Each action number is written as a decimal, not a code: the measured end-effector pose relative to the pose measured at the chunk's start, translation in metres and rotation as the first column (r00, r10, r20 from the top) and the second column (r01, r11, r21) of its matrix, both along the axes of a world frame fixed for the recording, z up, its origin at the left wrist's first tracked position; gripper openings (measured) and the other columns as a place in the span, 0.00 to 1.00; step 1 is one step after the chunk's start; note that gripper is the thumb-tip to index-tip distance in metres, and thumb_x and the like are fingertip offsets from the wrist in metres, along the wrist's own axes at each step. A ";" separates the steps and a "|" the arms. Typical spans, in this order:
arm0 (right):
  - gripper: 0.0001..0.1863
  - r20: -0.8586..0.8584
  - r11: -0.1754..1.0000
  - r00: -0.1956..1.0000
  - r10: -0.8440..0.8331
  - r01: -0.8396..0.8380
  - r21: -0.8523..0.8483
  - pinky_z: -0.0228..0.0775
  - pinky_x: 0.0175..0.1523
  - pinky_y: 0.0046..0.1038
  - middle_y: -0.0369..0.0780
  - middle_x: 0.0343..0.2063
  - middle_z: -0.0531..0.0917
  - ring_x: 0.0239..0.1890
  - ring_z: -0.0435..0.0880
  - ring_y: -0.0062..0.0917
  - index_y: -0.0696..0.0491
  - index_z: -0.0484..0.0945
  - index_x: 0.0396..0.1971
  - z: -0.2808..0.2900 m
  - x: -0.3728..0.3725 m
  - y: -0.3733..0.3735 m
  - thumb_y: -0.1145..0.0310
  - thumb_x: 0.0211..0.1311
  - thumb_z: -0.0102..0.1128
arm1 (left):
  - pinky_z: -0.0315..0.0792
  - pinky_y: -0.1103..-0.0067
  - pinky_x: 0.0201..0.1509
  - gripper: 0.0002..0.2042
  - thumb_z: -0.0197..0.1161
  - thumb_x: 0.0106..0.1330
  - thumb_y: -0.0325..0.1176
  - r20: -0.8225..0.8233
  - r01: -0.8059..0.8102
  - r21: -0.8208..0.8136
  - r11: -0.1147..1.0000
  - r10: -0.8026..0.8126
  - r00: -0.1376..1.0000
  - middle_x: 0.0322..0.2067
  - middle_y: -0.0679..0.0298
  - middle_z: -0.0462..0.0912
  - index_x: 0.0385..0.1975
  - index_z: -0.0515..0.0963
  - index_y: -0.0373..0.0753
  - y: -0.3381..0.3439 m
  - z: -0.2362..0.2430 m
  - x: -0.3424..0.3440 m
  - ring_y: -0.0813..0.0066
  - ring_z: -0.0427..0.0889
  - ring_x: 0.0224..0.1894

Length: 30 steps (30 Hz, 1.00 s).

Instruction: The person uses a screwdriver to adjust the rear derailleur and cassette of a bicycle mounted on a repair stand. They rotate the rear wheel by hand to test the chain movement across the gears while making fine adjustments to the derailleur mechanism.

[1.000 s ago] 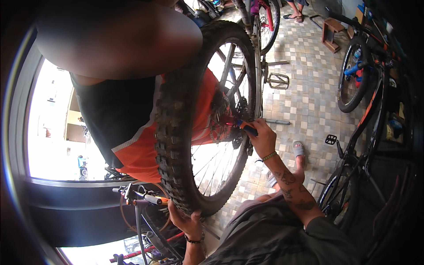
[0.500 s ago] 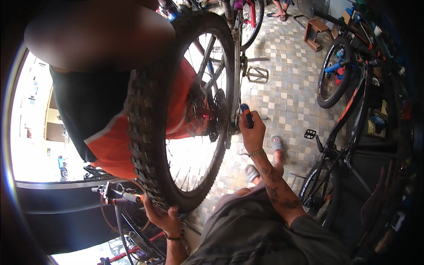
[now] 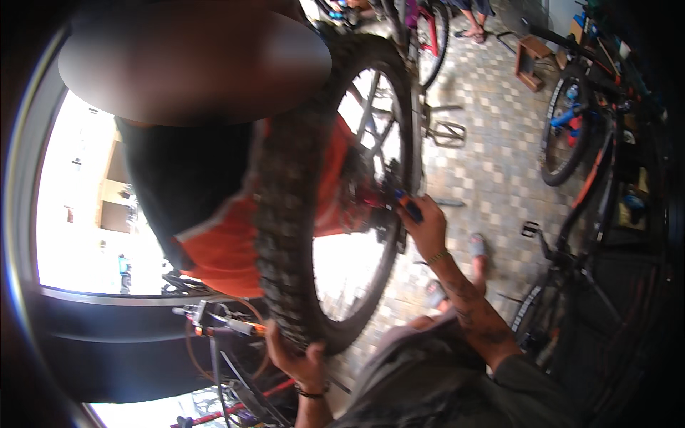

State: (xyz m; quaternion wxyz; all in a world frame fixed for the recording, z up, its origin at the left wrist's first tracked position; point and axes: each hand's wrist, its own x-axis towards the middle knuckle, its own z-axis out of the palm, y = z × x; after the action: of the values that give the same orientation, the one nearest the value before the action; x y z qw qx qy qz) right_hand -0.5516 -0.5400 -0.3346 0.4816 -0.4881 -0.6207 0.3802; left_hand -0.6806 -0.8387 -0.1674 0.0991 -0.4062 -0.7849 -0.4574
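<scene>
A knobby bicycle tire (image 3: 284, 239) stands upright in front of me, with spokes, a brake disc and a dark cassette (image 3: 391, 178) at its hub. My left hand (image 3: 296, 357) grips the tire's lower part, thumb and fingers around it. My right hand (image 3: 424, 227) is closed on a blue-and-orange tool handle (image 3: 411, 207) held at the hub beside a red part (image 3: 371, 200). The tool's tip is blurred among the hub parts. The bike's frame and a pedal (image 3: 448, 134) extend beyond the wheel.
A person in a black-and-orange shirt (image 3: 217, 260) is close behind the wheel. Another person's legs (image 3: 477, 21) are at the top. A black-and-orange bike (image 3: 592, 178) stands at the right, a wooden box (image 3: 528, 64) above it, another bike's handlebar (image 3: 235, 324) at lower left. The floor (image 3: 485, 164) is tiled.
Half a second ago my right hand held the tool more upright, away from the hub; now it is tilted back at the hub. The whole scene sits further right in view.
</scene>
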 end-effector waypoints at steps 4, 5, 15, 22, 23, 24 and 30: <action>0.13 0.107 0.999 0.993 0.052 -0.051 -0.014 0.82 0.44 0.42 0.38 0.41 0.85 0.41 0.89 0.43 0.50 0.88 0.42 -0.001 0.007 -0.002 0.68 0.58 0.79 | 0.69 0.65 0.71 0.54 0.83 0.54 0.65 0.110 -0.040 0.029 0.999 0.037 0.993 0.58 0.52 0.79 0.68 0.71 0.25 0.013 0.002 0.012 0.61 0.78 0.62; 0.14 0.107 0.999 0.993 0.043 -0.046 0.026 0.83 0.44 0.42 0.37 0.42 0.85 0.41 0.90 0.43 0.49 0.88 0.43 -0.006 0.000 -0.005 0.68 0.57 0.79 | 0.71 0.65 0.69 0.51 0.83 0.55 0.61 0.044 -0.001 0.036 0.999 -0.001 0.999 0.58 0.53 0.79 0.68 0.71 0.26 0.009 0.002 0.003 0.61 0.79 0.61; 0.16 0.206 0.973 0.971 0.119 -0.155 0.169 0.85 0.42 0.38 0.35 0.43 0.85 0.37 0.90 0.39 0.47 0.88 0.42 -0.002 0.012 0.004 0.72 0.51 0.80 | 0.69 0.61 0.70 0.49 0.77 0.60 0.62 0.036 -0.024 0.007 1.000 0.023 0.999 0.61 0.50 0.78 0.70 0.69 0.26 0.025 0.013 0.010 0.56 0.77 0.63; 0.12 0.014 0.989 1.000 0.016 -0.018 0.146 0.80 0.38 0.34 0.38 0.36 0.85 0.32 0.88 0.33 0.53 0.85 0.40 -0.003 0.009 0.007 0.70 0.57 0.79 | 0.67 0.60 0.72 0.53 0.74 0.61 0.69 0.116 0.058 -0.061 0.996 -0.051 0.992 0.64 0.48 0.76 0.71 0.68 0.26 0.033 0.031 0.012 0.55 0.75 0.66; 0.11 -0.102 0.991 0.994 -0.029 0.042 0.126 0.78 0.36 0.33 0.38 0.32 0.84 0.30 0.86 0.30 0.54 0.85 0.38 -0.003 0.009 0.009 0.68 0.60 0.79 | 0.66 0.60 0.73 0.55 0.73 0.60 0.72 0.102 0.089 -0.069 0.994 -0.082 0.991 0.65 0.48 0.75 0.72 0.67 0.26 0.029 0.030 0.006 0.55 0.75 0.68; 0.11 -0.216 0.990 0.974 -0.074 0.099 0.104 0.75 0.34 0.31 0.38 0.29 0.84 0.27 0.84 0.28 0.55 0.84 0.37 -0.003 0.009 0.011 0.67 0.63 0.79 | 0.66 0.60 0.74 0.58 0.72 0.60 0.75 0.087 0.118 -0.073 0.990 -0.112 0.990 0.67 0.47 0.74 0.74 0.66 0.26 0.030 0.034 0.005 0.54 0.74 0.69; 0.24 -0.324 0.927 0.922 -0.210 0.083 -0.366 0.69 0.31 0.29 0.32 0.17 0.76 0.22 0.71 0.18 0.59 0.83 0.31 -0.018 0.034 0.033 0.51 0.74 0.72 | 0.57 0.57 0.81 0.68 0.72 0.55 0.79 0.209 0.172 -0.074 0.982 -0.154 0.966 0.76 0.44 0.64 0.81 0.52 0.27 0.001 0.016 0.011 0.50 0.64 0.79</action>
State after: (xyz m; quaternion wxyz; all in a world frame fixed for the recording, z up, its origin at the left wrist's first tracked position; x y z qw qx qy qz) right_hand -0.5178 -0.5067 -0.3521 0.5206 -0.5332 -0.4076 0.5277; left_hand -0.6693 -0.8373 -0.1511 -0.0378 -0.4249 -0.7749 -0.4664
